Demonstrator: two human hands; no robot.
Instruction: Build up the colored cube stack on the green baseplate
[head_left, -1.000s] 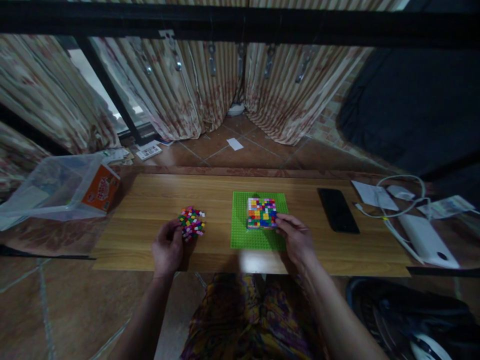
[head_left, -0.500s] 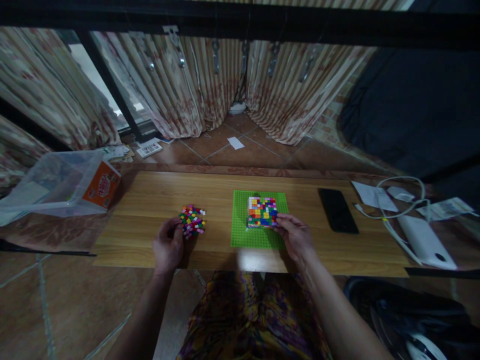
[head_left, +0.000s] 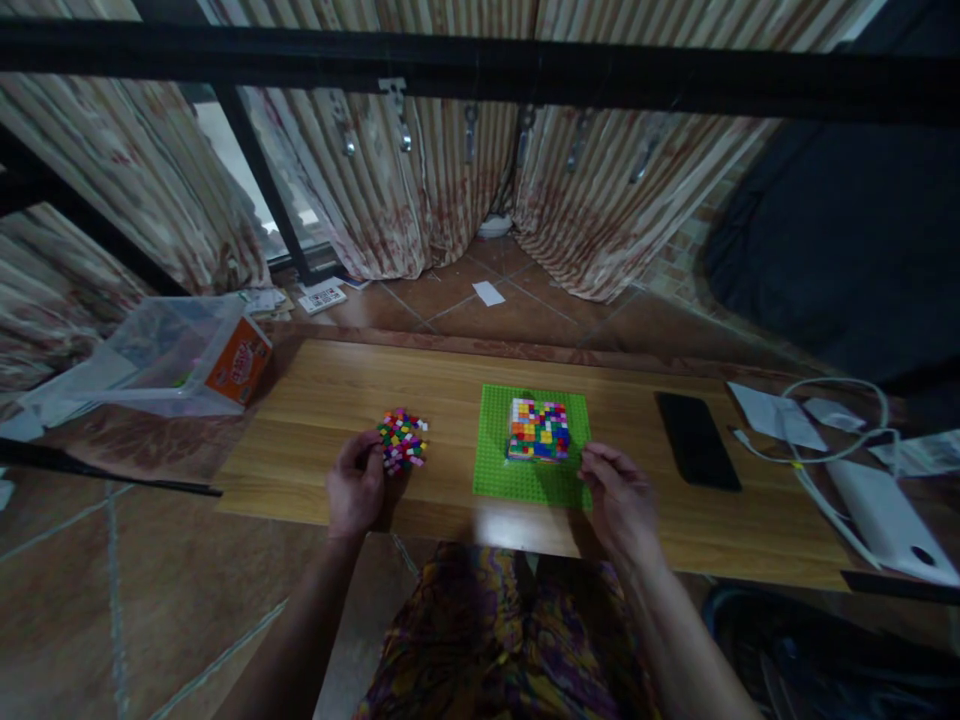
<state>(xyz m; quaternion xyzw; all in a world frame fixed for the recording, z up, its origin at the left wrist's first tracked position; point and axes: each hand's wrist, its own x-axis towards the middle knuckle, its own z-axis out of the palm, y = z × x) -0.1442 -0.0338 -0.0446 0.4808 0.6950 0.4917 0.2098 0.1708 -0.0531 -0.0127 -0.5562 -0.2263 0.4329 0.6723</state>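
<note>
the step going on looks like picking small bricks off the loose pile and snapping them onto the multicoloured block, so here's how i'd do it well, everything placed off the green baseplate (head_left: 525, 470).

the baseplate is sitting flat on the wooden table (head_left: 450, 385), roughly centre. the built block (head_left: 539, 430) is standing on its far half, bright squares all over the top. the right hand (head_left: 621, 495) is hovering just off the baseplate's near right corner, fingers curled with thumb and fingertips drawn together; i can't tell whether it's pinching a brick or nothing. it isn't touching the block. the left hand (head_left: 356, 487) is resting well to the left of the baseplate, fingers loosely curled against the near edge of the brick pile (head_left: 403, 440), touching it rather than gripping.

my take: steadying the baseplate with one hand while pressing straight down is going to matter, since a plate like that probably slides on smooth wood. taking one brick at a time, too.

surface and room: the table is low, on a brown tiled floor (head_left: 480, 300). beyond the baseplate, striped curtains (head_left: 420, 190) are hanging. far left of it a clear plastic tub (head_left: 169, 350) is lying. right of it a black phone (head_left: 697, 453), then papers, a white cable (head_left: 810, 440) and a white device.
</note>
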